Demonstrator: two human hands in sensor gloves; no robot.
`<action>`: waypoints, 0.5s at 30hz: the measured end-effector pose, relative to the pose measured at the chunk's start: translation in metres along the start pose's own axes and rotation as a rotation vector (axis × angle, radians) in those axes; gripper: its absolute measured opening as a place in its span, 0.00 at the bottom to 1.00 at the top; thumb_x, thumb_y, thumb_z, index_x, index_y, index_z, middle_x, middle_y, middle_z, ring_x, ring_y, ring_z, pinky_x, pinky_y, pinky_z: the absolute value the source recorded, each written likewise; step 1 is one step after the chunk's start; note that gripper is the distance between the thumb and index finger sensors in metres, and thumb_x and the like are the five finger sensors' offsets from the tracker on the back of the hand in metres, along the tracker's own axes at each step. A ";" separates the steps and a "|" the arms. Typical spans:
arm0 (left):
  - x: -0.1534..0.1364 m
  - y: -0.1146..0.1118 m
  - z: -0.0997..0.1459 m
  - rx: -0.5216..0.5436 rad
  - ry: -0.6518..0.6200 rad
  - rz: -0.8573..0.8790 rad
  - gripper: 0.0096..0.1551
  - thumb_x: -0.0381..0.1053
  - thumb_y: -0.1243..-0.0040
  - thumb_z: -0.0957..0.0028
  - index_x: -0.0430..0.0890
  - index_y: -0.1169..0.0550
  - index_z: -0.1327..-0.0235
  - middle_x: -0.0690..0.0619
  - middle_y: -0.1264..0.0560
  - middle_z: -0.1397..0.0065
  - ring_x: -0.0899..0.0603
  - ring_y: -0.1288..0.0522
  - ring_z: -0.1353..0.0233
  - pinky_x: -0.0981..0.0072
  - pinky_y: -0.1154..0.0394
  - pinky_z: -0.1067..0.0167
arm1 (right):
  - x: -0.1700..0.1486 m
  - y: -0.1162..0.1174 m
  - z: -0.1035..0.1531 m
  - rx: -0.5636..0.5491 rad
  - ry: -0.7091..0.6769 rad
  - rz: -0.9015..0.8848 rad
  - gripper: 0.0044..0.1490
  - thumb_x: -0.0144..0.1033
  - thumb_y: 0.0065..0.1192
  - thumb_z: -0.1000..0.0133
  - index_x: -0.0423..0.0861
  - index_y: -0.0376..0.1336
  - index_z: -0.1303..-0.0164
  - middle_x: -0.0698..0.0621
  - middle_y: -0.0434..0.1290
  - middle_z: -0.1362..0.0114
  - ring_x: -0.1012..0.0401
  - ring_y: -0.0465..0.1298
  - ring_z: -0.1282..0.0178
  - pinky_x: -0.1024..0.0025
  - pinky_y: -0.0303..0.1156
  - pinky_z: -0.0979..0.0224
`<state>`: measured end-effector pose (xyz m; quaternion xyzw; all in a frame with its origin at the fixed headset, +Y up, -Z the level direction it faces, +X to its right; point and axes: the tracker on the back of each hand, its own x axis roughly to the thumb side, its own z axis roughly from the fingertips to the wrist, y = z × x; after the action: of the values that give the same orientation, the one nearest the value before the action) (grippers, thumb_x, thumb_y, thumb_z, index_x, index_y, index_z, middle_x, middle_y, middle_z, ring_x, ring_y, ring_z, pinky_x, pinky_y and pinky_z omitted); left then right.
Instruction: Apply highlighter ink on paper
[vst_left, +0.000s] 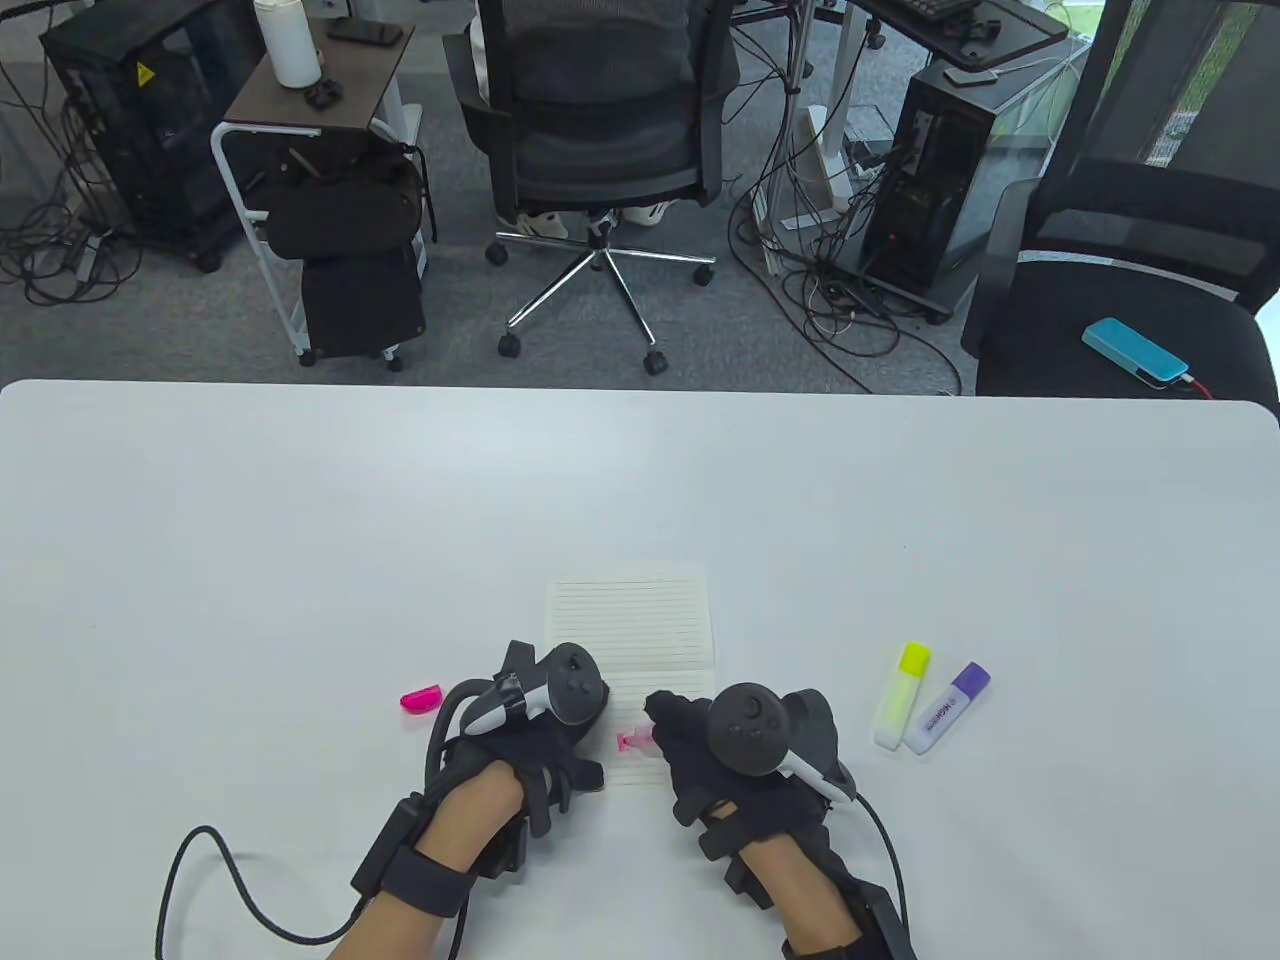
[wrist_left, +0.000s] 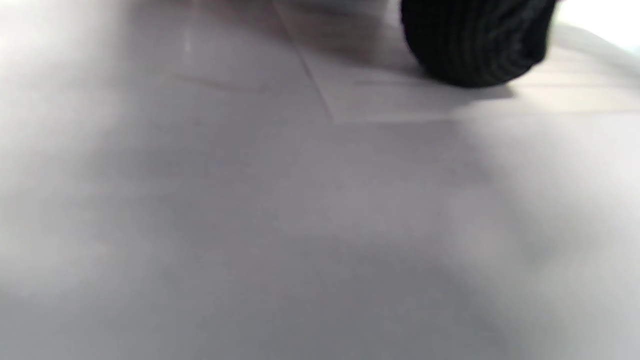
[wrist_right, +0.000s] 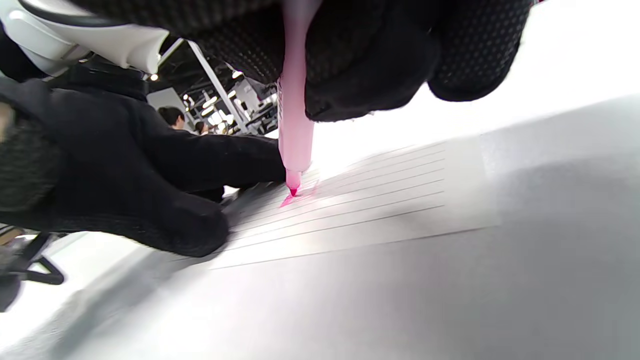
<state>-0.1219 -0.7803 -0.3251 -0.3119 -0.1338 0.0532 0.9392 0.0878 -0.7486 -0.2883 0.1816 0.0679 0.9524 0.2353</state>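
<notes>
A lined sheet of paper lies on the white table. My right hand grips an uncapped pink highlighter upright, its tip touching the paper beside a short pink mark. In the table view only the highlighter's pink end shows between the hands. My left hand rests on the paper's lower left part. One of its fingertips presses down near the paper's corner. The pink cap lies on the table to the left of the left hand.
A yellow-capped highlighter and a purple-capped highlighter lie side by side to the right of my right hand. Office chairs, a cart and computer towers stand beyond the table's far edge. A cable trails from my left wrist.
</notes>
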 end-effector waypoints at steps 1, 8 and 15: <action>0.000 0.000 0.000 0.000 0.000 0.000 0.51 0.65 0.38 0.56 0.61 0.52 0.24 0.56 0.63 0.18 0.38 0.59 0.20 0.37 0.53 0.26 | 0.000 0.000 0.000 0.008 0.002 -0.012 0.25 0.39 0.60 0.31 0.48 0.64 0.23 0.40 0.77 0.40 0.51 0.79 0.59 0.43 0.72 0.33; 0.000 0.000 0.000 -0.001 0.000 -0.001 0.51 0.65 0.39 0.56 0.61 0.52 0.24 0.56 0.64 0.18 0.38 0.59 0.20 0.37 0.53 0.26 | 0.002 -0.001 0.002 -0.004 0.003 0.007 0.25 0.39 0.60 0.31 0.47 0.65 0.24 0.40 0.77 0.40 0.51 0.79 0.59 0.43 0.72 0.33; 0.000 0.000 0.000 -0.002 -0.001 -0.001 0.51 0.65 0.38 0.56 0.61 0.52 0.24 0.56 0.64 0.18 0.38 0.59 0.20 0.37 0.53 0.26 | 0.000 -0.003 0.002 0.038 0.005 -0.022 0.24 0.39 0.61 0.32 0.46 0.66 0.25 0.40 0.78 0.42 0.51 0.79 0.61 0.43 0.72 0.34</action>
<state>-0.1216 -0.7800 -0.3253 -0.3127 -0.1344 0.0526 0.9388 0.0899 -0.7454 -0.2871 0.1831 0.0886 0.9487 0.2420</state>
